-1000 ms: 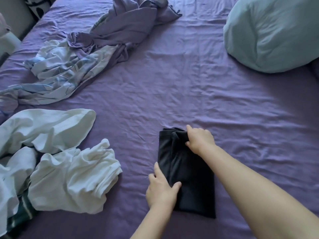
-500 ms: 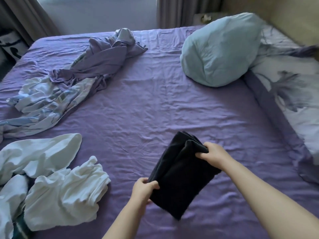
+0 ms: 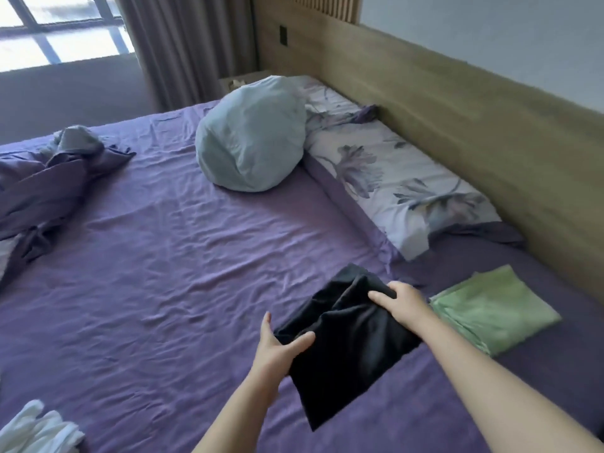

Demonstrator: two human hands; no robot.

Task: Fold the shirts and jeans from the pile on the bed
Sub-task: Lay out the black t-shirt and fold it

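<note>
Both hands hold one folded black garment (image 3: 349, 335) just above the purple bed sheet (image 3: 170, 256), toward the near right part of the bed. The left hand (image 3: 277, 351) grips the garment's left edge, thumb on top and fingers underneath (the fingers under the cloth are hidden). The right hand (image 3: 398, 302) grips the upper right edge, fingers curled over the bunched cloth. The garment hangs tilted, its lowest corner pointing toward the viewer.

Just to the right of it lies a folded green garment (image 3: 493, 308), flat on the sheet, close to the right hand but apart from the black one. White clothes (image 3: 36, 429) show at the lower left corner. A crumpled purple blanket (image 3: 49, 188) lies at far left. A pale blue pillow (image 3: 251, 135) and a flowered pillow (image 3: 402, 184) sit beside the wooden headboard (image 3: 457, 119).
</note>
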